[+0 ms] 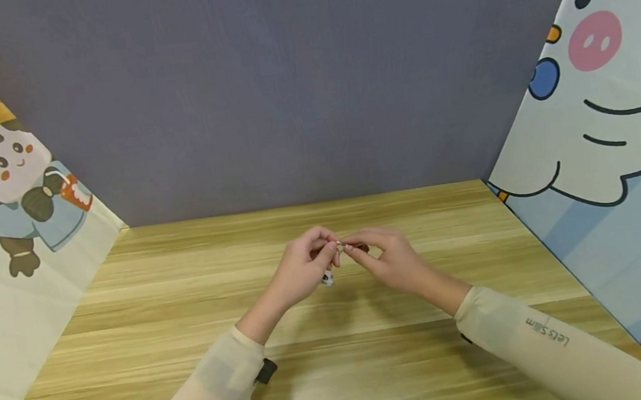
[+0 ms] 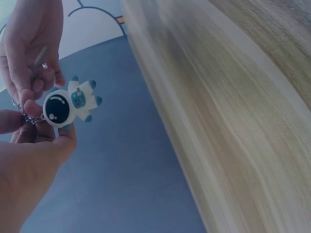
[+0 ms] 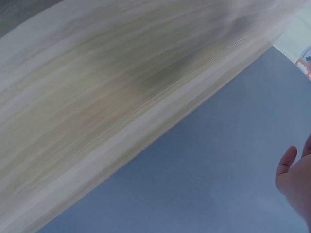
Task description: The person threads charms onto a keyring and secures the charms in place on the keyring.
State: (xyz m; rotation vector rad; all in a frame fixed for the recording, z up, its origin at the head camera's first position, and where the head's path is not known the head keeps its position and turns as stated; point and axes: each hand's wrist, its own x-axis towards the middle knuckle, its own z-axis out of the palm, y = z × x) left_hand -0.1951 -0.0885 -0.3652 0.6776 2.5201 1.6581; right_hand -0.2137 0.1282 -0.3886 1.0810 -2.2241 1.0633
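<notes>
Over the middle of the table, my left hand [image 1: 302, 270] pinches a keychain by its short metal chain [image 2: 34, 118]. A white astronaut figure [image 2: 59, 108] with a dark visor and blue-tipped limbs hangs from the chain; in the head view only a bit shows below the left fingers. My right hand [image 1: 390, 258] meets the left fingertips, thumb and forefinger pinching the thin metal ring [image 1: 341, 245]. A brown piece [image 1: 363, 247] shows behind the right fingers, and a thin grey piece [image 2: 40, 57] lies against that hand. Part of the right hand shows at the right wrist view's edge.
The wood-grain table [image 1: 338, 367] lies below both hands. A plain grey-purple panel [image 1: 297, 85] stands behind it. Cartoon-printed panels flank it, a figure in a yellow hat [image 1: 5, 161] at left and a pig [image 1: 601, 79] at right.
</notes>
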